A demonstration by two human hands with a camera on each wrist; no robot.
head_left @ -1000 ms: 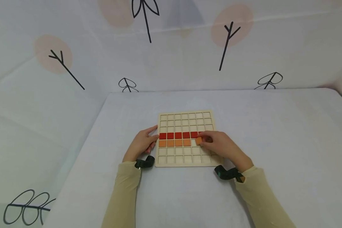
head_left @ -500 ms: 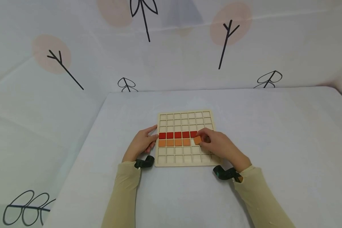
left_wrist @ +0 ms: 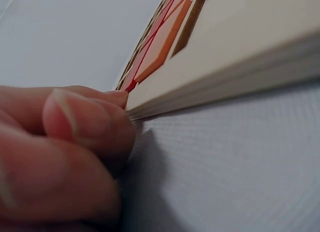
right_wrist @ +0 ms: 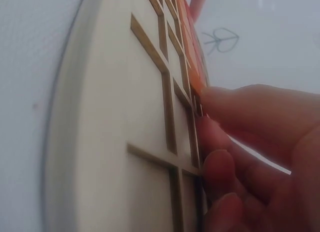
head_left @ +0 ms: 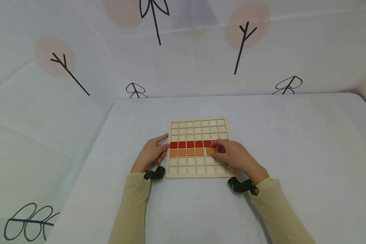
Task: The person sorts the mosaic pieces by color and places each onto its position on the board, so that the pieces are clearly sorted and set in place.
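A square wooden grid board (head_left: pixel 201 175) lies on the table. A row of red tiles (head_left: pixel 190 144) crosses it, with a row of orange tiles (head_left: pixel 190 152) just below. My right hand (head_left: pixel 236 154) pinches an orange tile (head_left: pixel 209 151) lying nearly flat over the fifth cell of the orange row, with a thin pale gap at its left side. In the right wrist view the thumb (right_wrist: pixel 225 102) meets that tile's edge. The right hand hides the right ends of both rows. My left hand (head_left: pixel 150 152) touches the board's left edge, index finger stretched along it and thumb against the rim.
Above and below the coloured rows the board has bare recessed cells (head_left: pixel 191 161). A white cloth covers the table (head_left: pixel 183 210). Behind it hangs a white backdrop (head_left: pixel 189 67) with drawn plants and pink circles. Dark wrist cameras (head_left: pixel 241 185) sit close to the board's front corners.
The right hand has brought the orange tile slightly left and lowered it from a tilt to nearly flat over the fifth cell. The left hand has stayed at the board's edge.
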